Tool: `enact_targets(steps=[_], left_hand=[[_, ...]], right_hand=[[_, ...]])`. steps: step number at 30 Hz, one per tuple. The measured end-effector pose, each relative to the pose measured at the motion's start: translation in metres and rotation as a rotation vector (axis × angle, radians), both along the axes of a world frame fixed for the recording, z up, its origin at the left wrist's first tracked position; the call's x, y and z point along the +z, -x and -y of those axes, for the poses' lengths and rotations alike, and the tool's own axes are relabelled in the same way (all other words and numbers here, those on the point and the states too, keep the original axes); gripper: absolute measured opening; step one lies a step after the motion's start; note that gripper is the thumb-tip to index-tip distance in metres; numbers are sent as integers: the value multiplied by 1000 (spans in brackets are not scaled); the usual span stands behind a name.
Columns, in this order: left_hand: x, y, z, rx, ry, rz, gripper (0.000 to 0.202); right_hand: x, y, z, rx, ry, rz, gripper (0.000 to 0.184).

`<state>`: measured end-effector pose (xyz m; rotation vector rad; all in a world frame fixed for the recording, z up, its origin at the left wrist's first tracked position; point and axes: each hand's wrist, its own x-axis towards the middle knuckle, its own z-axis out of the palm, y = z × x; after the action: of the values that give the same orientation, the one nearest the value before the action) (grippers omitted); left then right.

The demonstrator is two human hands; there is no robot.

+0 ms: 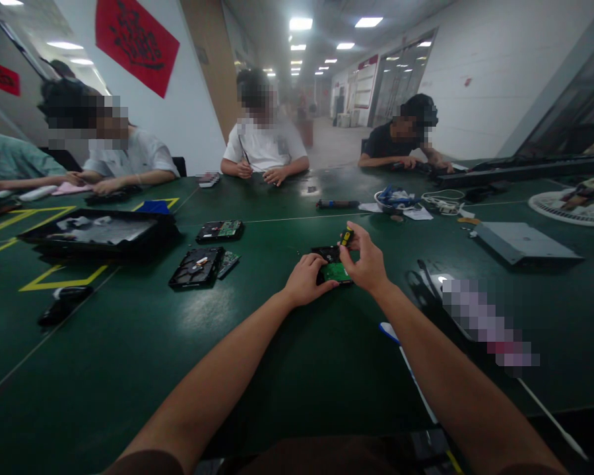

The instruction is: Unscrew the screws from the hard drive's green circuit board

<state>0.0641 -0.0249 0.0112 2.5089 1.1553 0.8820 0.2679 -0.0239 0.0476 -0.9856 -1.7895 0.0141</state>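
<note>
A hard drive [337, 272] with a green circuit board lies on the green table in front of me. My left hand [309, 280] grips its left side, fingers over the far edge and thumb along the near edge. Above the drive's right part, my right hand [365, 257] is closed around a short yellow-and-black screwdriver [346, 235], held roughly upright. The screwdriver's tip is hidden by the hand, so I cannot tell whether it touches a screw. To the left lie another hard drive [220, 230], a black drive body [196, 267] and a loose circuit board [228, 264].
A black tray [99, 231] stands at the left. To the right are a grey metal box [528, 243], a blurred-out phone-like object [480, 316] with a cable, and a blue-and-white brush-like tool [410, 369]. A bowl of blue cables [396, 199] sits farther back. Several people work around the table.
</note>
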Motion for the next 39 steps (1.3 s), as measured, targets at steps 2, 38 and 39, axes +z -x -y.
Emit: enact_targets(steps=[2, 38, 39], left_hand=[[-1, 0, -1, 0, 3, -1, 59], [-2, 1, -2, 4, -19, -13, 59], [-1, 1, -1, 3, -14, -12, 59]], right_hand=[[-1, -1, -1, -1, 4, -11, 62], [-7, -5, -4, 29, 36, -82, 62], [-7, -5, -4, 27, 37, -80, 62]])
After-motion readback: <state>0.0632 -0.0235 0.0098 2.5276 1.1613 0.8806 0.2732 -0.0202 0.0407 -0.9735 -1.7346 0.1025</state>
